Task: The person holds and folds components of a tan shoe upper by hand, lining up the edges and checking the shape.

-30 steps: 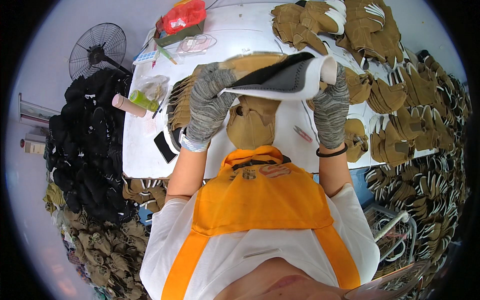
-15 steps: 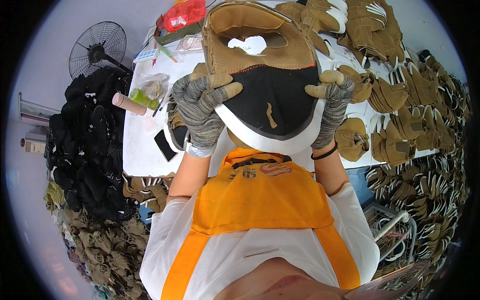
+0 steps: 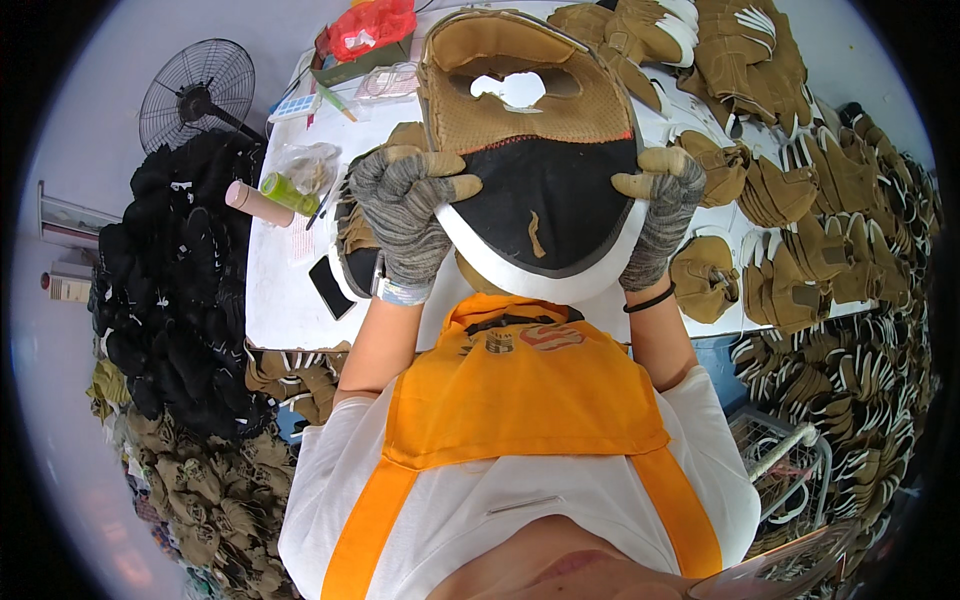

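Observation:
Both hands hold up a brown shoe upper [image 3: 590, 115] in front of my chest. Its underside faces me: black lining [image 3: 490, 200], a white curved rim below, red stitching where black meets brown, and an opening above. A small tan scrap or thread [image 3: 535, 233] lies on the black lining. My left hand [image 3: 405, 205], in a grey knit glove with tan fingertips, pinches the left edge. Wearing a matching glove, my right hand [image 3: 662, 210] grips the right edge. Beside my left wrist, another shoe upper [image 3: 355, 240] rests on the white table, partly hidden.
The white table [image 3: 285, 325] carries a phone [image 3: 332, 288], a pink bottle [image 3: 258, 204], a green container [image 3: 290, 194] and a box with red plastic [image 3: 365, 45]. Stacked brown uppers [image 3: 790, 190] fill its right side. Piled black shoe parts [image 3: 180, 280] and a fan [image 3: 197, 95] stand left.
The upper has shifted slightly to the right and down at its top. Both hands keep their hold on its edges.

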`<state>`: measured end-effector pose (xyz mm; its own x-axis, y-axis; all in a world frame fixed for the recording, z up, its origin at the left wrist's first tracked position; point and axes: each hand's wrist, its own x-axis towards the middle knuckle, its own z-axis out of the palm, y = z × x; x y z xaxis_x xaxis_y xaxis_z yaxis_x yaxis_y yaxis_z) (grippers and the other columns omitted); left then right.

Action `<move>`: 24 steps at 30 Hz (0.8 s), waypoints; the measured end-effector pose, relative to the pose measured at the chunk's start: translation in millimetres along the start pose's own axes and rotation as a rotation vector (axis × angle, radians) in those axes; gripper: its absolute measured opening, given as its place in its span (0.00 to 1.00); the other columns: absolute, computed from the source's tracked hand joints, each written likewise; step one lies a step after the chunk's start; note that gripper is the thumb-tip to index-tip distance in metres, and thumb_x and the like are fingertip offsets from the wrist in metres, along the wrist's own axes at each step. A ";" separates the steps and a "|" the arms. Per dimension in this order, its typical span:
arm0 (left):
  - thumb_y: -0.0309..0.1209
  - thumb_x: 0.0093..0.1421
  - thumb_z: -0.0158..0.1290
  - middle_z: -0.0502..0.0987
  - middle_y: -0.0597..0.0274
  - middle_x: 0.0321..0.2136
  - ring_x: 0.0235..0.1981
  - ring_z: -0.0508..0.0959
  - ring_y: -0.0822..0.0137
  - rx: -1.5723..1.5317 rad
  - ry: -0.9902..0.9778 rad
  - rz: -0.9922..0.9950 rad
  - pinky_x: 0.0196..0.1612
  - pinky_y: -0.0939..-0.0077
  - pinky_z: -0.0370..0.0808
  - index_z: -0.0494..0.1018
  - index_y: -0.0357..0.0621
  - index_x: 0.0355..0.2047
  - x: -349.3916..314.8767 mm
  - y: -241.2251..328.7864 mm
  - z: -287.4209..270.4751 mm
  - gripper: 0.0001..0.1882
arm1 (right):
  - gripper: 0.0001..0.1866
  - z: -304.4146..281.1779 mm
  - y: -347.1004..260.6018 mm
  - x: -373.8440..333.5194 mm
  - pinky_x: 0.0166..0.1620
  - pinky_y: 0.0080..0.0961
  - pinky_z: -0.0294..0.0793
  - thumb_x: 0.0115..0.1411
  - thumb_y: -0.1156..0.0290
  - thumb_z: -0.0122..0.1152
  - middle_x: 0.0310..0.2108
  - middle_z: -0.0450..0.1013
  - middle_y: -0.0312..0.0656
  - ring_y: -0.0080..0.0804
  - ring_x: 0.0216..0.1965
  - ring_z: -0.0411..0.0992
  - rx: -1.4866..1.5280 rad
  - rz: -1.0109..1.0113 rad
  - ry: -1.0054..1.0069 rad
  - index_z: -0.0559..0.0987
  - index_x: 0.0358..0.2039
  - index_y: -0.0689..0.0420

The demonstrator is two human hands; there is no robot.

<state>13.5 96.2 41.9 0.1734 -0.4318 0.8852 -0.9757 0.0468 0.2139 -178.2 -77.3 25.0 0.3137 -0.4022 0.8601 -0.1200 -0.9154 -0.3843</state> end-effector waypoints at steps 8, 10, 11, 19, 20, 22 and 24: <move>0.33 0.31 0.61 0.75 0.70 0.29 0.35 0.72 0.61 0.051 0.045 -0.012 0.38 0.65 0.66 0.78 0.57 0.20 0.0 4.1 -0.7 0.10 | 0.08 -0.9 0.3 -4.2 0.43 0.33 0.61 0.32 0.71 0.62 0.27 0.69 0.29 0.34 0.36 0.67 0.073 0.085 -0.038 0.80 0.17 0.42; 0.32 0.28 0.63 0.75 0.69 0.29 0.34 0.72 0.60 0.012 0.118 -0.028 0.38 0.65 0.66 0.77 0.58 0.19 -4.7 0.3 2.9 0.12 | 0.07 -0.5 -1.9 -3.0 0.42 0.33 0.62 0.32 0.71 0.62 0.27 0.69 0.30 0.34 0.35 0.67 0.083 0.075 -0.032 0.80 0.16 0.43; 0.33 0.26 0.63 0.75 0.69 0.28 0.34 0.72 0.60 0.001 0.123 -0.059 0.37 0.65 0.66 0.77 0.58 0.19 -6.6 0.1 4.7 0.13 | 0.07 -0.5 -4.1 -2.0 0.42 0.33 0.62 0.32 0.71 0.62 0.26 0.69 0.30 0.34 0.35 0.67 0.089 0.071 -0.018 0.79 0.16 0.43; 0.29 0.26 0.63 0.73 0.67 0.26 0.32 0.73 0.61 -0.312 0.165 -0.337 0.36 0.67 0.66 0.76 0.52 0.18 -7.9 7.5 16.1 0.12 | 0.04 2.3 6.5 -3.5 0.41 0.31 0.64 0.34 0.71 0.62 0.26 0.70 0.31 0.34 0.34 0.68 0.181 0.009 0.063 0.78 0.16 0.47; 0.28 0.28 0.63 0.73 0.67 0.25 0.31 0.73 0.62 -0.334 0.173 -0.334 0.36 0.68 0.67 0.76 0.51 0.18 -6.7 9.9 19.3 0.12 | 0.04 1.5 9.5 -5.6 0.40 0.30 0.65 0.34 0.72 0.62 0.26 0.70 0.31 0.34 0.33 0.68 0.203 0.054 0.076 0.78 0.16 0.49; 0.26 0.35 0.62 0.74 0.66 0.24 0.29 0.75 0.65 -0.123 0.164 -0.056 0.35 0.72 0.69 0.75 0.47 0.23 0.6 12.6 22.6 0.11 | 0.05 2.3 11.3 -8.8 0.38 0.29 0.66 0.34 0.73 0.64 0.25 0.70 0.31 0.33 0.31 0.69 0.228 0.146 0.116 0.77 0.16 0.51; 0.25 0.49 0.57 0.76 0.65 0.24 0.25 0.77 0.72 -0.530 0.116 -0.412 0.34 0.80 0.72 0.70 0.39 0.33 -9.9 14.8 28.8 0.11 | 0.06 2.1 10.0 -10.0 0.36 0.28 0.67 0.34 0.74 0.65 0.24 0.70 0.31 0.32 0.29 0.69 0.240 0.238 0.165 0.76 0.16 0.54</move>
<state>-6.5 75.2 24.5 0.5590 -0.4113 0.7199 -0.6345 0.3467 0.6908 -180.6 -82.4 11.8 0.1456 -0.6182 0.7724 0.0595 -0.7738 -0.6306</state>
